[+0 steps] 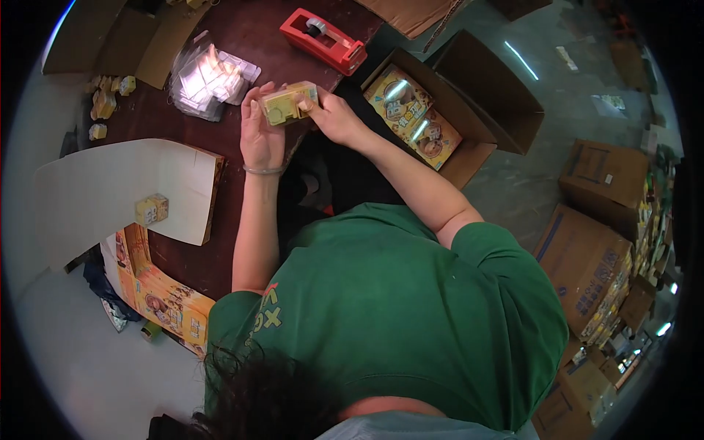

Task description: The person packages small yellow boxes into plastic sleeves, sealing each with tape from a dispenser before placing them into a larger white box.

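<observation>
Head view: 2 hands [262, 141] [339, 121] hold 1 yellow box [282, 105].

Both bare forearms reach out ahead of the torso, the left forearm [256, 227] running almost straight forward, the right forearm [411, 172] slanting inward from a bent elbow [458, 224]. The left hand [262, 136] is raised, its fingers bent. Near it, the right hand [341, 121] is closed in a grip, thumb [309, 108] extended toward the left.
</observation>
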### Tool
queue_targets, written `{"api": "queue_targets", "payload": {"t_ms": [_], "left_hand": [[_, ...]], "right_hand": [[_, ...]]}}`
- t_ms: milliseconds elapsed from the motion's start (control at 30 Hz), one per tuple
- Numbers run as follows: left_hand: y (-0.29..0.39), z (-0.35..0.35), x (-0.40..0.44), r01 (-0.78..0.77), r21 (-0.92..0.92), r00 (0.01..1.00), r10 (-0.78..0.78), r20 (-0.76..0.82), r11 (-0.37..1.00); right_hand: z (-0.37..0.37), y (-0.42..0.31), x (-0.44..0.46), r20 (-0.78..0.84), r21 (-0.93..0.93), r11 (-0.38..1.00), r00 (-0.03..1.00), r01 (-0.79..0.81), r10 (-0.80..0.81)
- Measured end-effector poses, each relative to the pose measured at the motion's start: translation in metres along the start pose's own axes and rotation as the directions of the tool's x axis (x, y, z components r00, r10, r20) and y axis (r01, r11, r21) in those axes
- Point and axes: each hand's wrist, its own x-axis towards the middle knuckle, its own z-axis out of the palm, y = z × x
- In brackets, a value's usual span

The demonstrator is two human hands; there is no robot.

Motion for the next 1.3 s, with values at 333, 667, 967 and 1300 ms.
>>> {"api": "queue_targets", "payload": {"t_ms": [333, 667, 967, 1300], "left_hand": [[0.038, -0.002, 0.014, -0.051, 0.704, 0.975, -0.117, 0.188, 0.708], [0.025, 0.005, 0.026, -0.033, 0.716, 0.977, -0.129, 0.17, 0.697], [-0.011, 0.036, 0.072, -0.033, 0.695, 0.836, -0.361, 0.413, 0.718], [-0.004, 0.041, 0.071, -0.122, 0.755, 0.84, -0.338, 0.424, 0.644]], "right_hand": [[-0.015, -0.056, 0.03, 0.479, -0.416, 0.592, 0.719, 0.691, -0.503], [-0.152, -0.051, 0.095, -0.016, -0.397, 0.913, 0.994, 0.09, -0.105], [-0.134, -0.029, 0.067, 0.101, -0.281, 0.959, 0.995, 0.038, -0.009], [-0.115, -0.05, 0.027, -0.156, -0.396, 0.896, 0.947, 0.202, -0.282]]}}
